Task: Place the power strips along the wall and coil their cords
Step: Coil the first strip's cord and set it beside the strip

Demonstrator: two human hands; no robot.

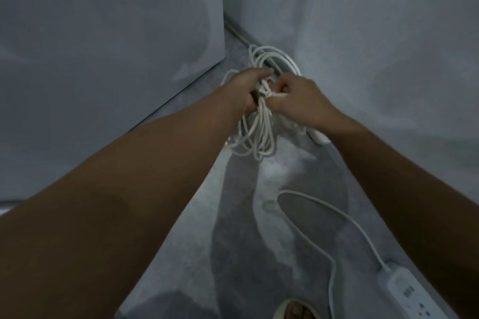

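A bundle of white coiled cord hangs in loops over the grey floor in a narrow passage. My left hand grips the bundle near its top. My right hand pinches a strand wrapped across the bundle's middle. More loops of the same cord lie behind my hands near the right wall. A white power strip end shows under my right wrist. A second power strip lies at the lower right by the wall, with its loose cord curving over the floor.
A grey wall runs along the right and a grey panel closes the left. The floor between them is a narrow strip. A foot in a sandal shows at the bottom edge.
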